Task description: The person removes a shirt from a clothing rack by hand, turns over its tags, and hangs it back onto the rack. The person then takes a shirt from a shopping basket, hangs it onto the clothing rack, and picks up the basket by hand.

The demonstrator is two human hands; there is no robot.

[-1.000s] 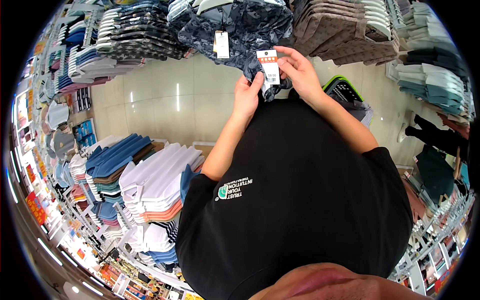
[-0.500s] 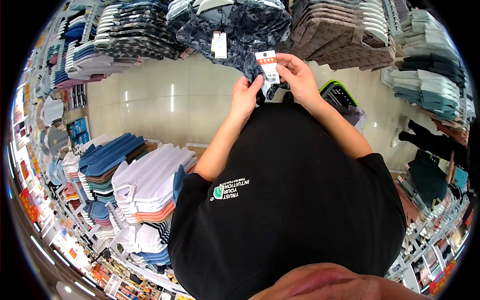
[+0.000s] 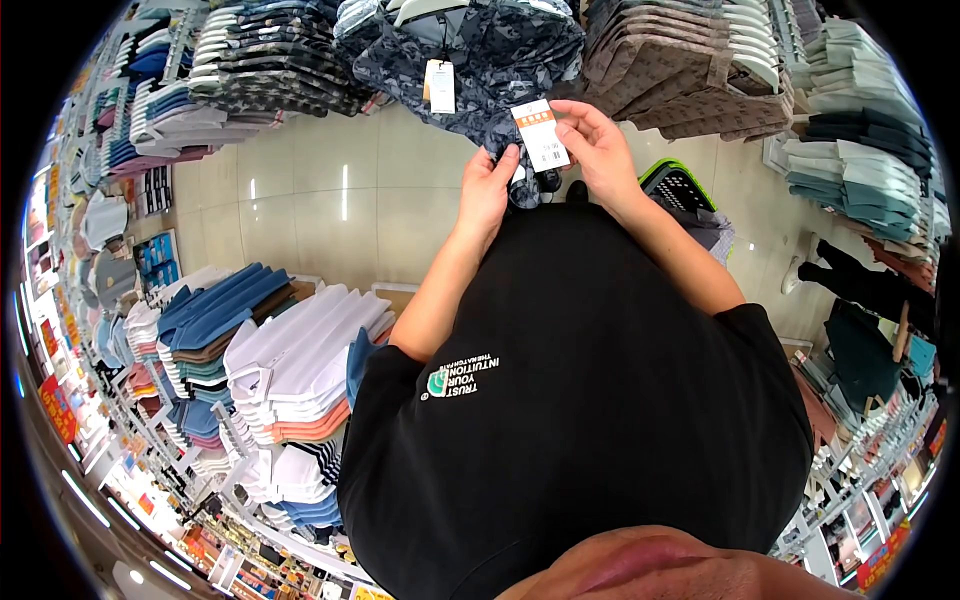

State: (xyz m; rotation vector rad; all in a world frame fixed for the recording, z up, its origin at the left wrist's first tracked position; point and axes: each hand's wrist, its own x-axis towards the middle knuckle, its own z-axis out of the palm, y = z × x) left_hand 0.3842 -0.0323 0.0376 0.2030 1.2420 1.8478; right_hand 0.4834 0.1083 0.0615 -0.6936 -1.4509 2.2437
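A dark blue-grey patterned shirt (image 3: 490,75) hangs in front of me on a white hanger (image 3: 428,10). My left hand (image 3: 487,192) is closed on part of its fabric, thumb on top. Between the thumb and fingers of my right hand (image 3: 598,155) is a white price tag (image 3: 541,136) with an orange band and a barcode. The tag lies over the cloth beside my left thumb. A second white tag (image 3: 440,87) hangs on a dark cord from the shirt's collar area, touched by neither hand.
Brown patterned shirts (image 3: 665,70) hang right of the shirt, camouflage-print ones (image 3: 285,60) left. A black basket with a green rim (image 3: 680,180) stands on the tiled floor (image 3: 310,185). White polo shirts (image 3: 300,350) hang at lower left. Another person's dark-clad legs (image 3: 860,280) show at right.
The price tag has turned to face me more squarely, and my right hand has shifted slightly. My left hand keeps its hold on the cloth, moving a little.
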